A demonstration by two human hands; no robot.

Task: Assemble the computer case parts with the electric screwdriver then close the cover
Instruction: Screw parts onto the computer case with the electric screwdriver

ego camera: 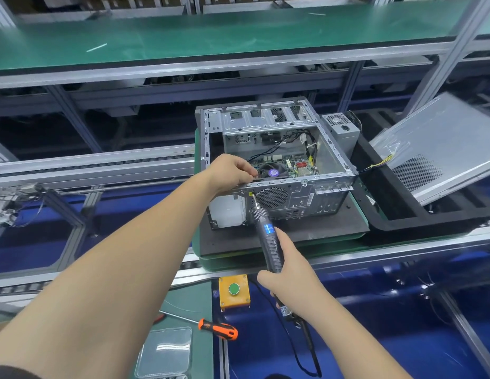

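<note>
The open computer case (331, 170) lies on its side on a black foam pad (334, 228), rear panel facing me, motherboard and fan visible inside. My left hand (232, 170) grips the case's top rear edge, fingers curled over it. My right hand (290, 266) holds the dark electric screwdriver (267, 231), whose bit touches the rear panel just left of the round fan grille (272, 197). The grey side cover (440, 149) leans tilted at the right. A power supply (341, 128) sits behind the case's right corner.
A yellow box with a green button (234, 289) is near my right wrist. An orange-handled manual screwdriver (216, 328) and a clear plastic box (165, 351) lie on the green mat in front. The screwdriver's cable hangs down. Aluminium rails and a green shelf stand behind.
</note>
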